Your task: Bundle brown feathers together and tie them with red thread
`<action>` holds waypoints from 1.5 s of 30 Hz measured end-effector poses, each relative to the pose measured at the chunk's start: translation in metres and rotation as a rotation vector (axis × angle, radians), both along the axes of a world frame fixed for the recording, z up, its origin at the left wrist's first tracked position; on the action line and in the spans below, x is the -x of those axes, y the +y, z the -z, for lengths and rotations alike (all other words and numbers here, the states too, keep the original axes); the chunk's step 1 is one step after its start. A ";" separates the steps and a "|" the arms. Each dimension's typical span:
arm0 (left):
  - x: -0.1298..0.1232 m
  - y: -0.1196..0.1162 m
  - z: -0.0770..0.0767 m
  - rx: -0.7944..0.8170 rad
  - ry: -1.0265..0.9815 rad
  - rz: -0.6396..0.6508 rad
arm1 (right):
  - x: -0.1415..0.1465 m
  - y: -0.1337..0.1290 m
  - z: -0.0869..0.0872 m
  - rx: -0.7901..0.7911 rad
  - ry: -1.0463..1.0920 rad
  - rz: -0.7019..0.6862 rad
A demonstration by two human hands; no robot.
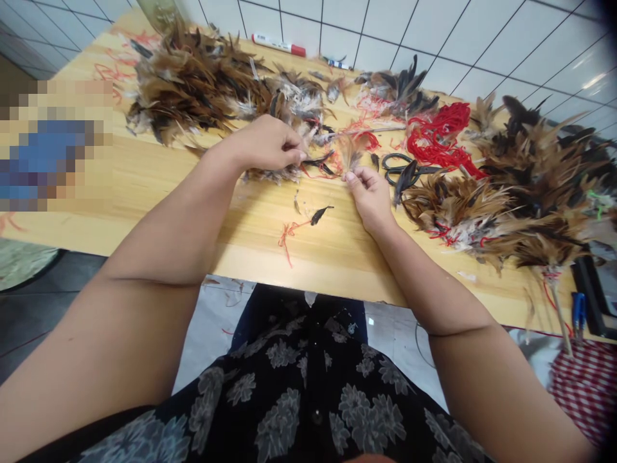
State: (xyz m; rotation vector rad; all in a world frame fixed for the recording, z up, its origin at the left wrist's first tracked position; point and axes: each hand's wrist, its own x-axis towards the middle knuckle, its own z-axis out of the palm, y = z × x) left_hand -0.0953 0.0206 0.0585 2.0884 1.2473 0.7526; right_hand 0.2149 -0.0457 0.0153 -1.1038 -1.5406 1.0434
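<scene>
Brown feathers (351, 153) stand up from the pinched fingertips of my right hand (370, 193). My left hand (270, 145) is closed just to the left, thumb against fingers, beside a dark feather (322, 163); whether it grips that feather or another is too small to tell. Under and behind my left hand lie brown and white feathers (299, 96). Black-handled scissors (398, 166) rest right of my right hand, partly under a black feather. Nearer the table's front edge lie a small black feather (318, 216) and a thin red string (288, 238).
A large feather pile (193, 83) covers the back left of the wooden table (270, 247). Red yarn (441, 135) and more feathers (540, 161) fill the right. Feather bundles tied with red string (457, 225) lie nearer. A red marker (278, 45) is by the tiled wall.
</scene>
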 end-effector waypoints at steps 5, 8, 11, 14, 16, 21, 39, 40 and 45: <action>-0.012 -0.001 0.011 -0.158 0.057 -0.192 | -0.001 0.001 0.003 0.007 -0.009 0.013; -0.018 0.002 0.022 -0.201 0.084 -0.187 | -0.002 0.001 0.004 0.018 -0.004 0.023; -0.017 0.004 0.027 -0.164 0.090 -0.159 | -0.001 0.000 0.004 0.017 0.011 0.018; -0.017 0.003 0.023 -0.176 0.074 -0.160 | -0.001 -0.001 0.001 0.032 0.002 0.023; -0.019 0.001 0.017 -0.218 0.044 -0.169 | -0.001 -0.001 -0.001 0.047 -0.006 0.025; -0.029 -0.013 -0.004 -0.302 -0.015 -0.107 | -0.002 0.002 0.003 0.056 -0.009 0.022; -0.058 -0.038 -0.017 -0.117 -0.052 0.192 | 0.000 0.002 -0.002 0.048 -0.123 0.034; -0.059 -0.038 -0.017 -0.115 -0.051 0.201 | -0.001 0.003 0.000 0.032 -0.138 0.023; -0.063 -0.039 -0.014 -0.007 -0.166 0.128 | -0.003 0.011 0.011 -0.042 -0.215 -0.038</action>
